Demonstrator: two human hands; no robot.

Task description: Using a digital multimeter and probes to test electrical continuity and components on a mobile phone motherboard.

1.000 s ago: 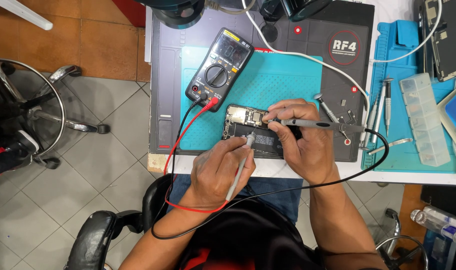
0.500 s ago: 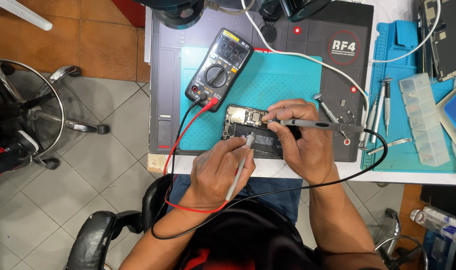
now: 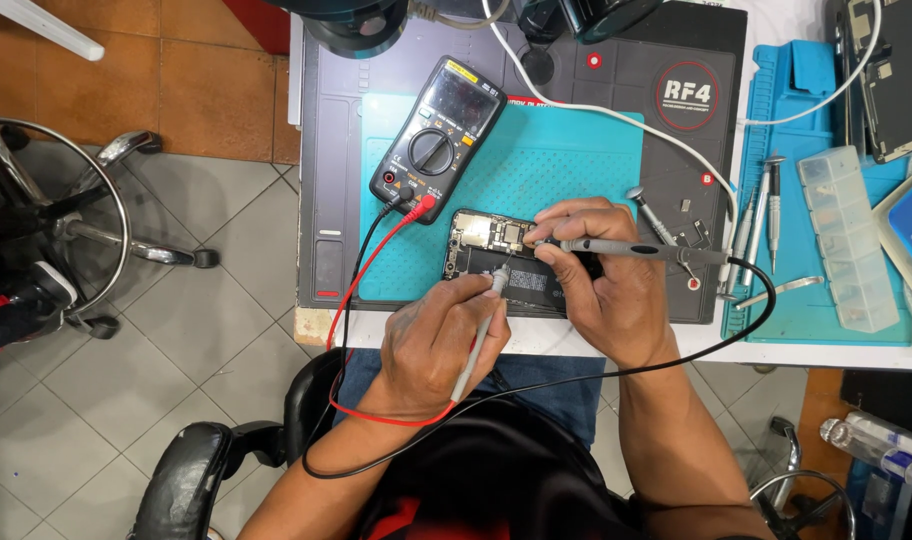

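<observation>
- While both hands work over an opened phone (image 3: 496, 250) lying near the front edge of the bench (image 3: 576, 345), the left hand (image 3: 441, 345) has its fingers closed round a grey probe (image 3: 481, 325), tip pointing up onto the phone's lower part.
- The right hand (image 3: 601, 290) pinches a second grey probe (image 3: 636, 248) between thumb and fingers; that probe lies level, its tip at the phone's circuit board and its tail reaching toward the right.
- The phone rests on a teal mat (image 3: 566, 170), which sits on a larger dark grey work mat (image 3: 326, 150).
- A black multimeter (image 3: 438, 140) lies tilted on the teal mat's back left corner, well behind the phone, its dial in the middle.
- A red lead (image 3: 361, 290) and a black lead (image 3: 341, 330) drop from the multimeter over the front edge and loop under the arms.
- Screwdrivers (image 3: 761, 215) and tweezers (image 3: 781, 290) lie on a blue mat (image 3: 806, 320) toward the right edge, beside a clear compartment box (image 3: 846, 240).
- A white cable (image 3: 616, 115) crosses the back of the bench.
</observation>
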